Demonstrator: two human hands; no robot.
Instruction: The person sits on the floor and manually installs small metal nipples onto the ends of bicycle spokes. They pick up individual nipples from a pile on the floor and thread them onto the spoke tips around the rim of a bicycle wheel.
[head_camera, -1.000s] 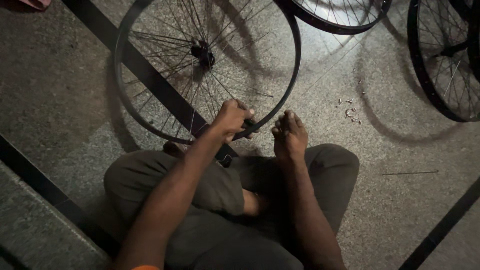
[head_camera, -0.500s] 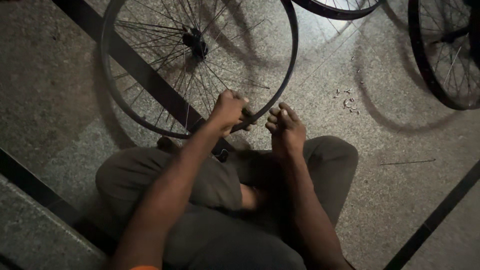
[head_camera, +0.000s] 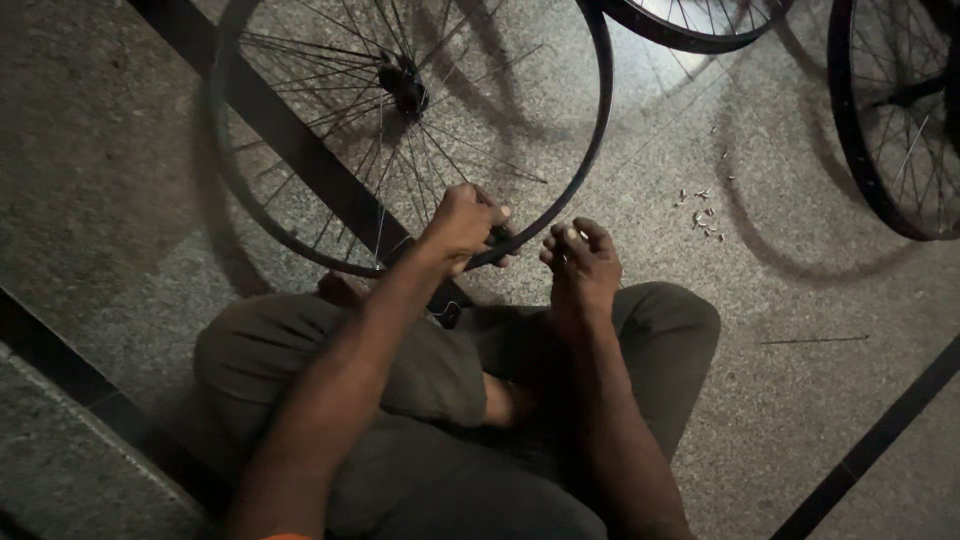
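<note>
Our left hand (head_camera: 465, 225) closes its fingers on the near edge of the black spoked metal bicycle wheel rim (head_camera: 590, 150). Just to its right, our right hand (head_camera: 580, 262) pinches something too small to identify.

Left hand (head_camera: 468, 222) fisted, arm stretched far. Right hand (head_camera: 580, 262) just right of it, fingertips pinched together.

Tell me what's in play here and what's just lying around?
In hand: left hand grips the rim of the spoked wheel; right hand pinches something small.

Lying about: two other wheels, scattered small metal bits, a loose spoke.
</note>
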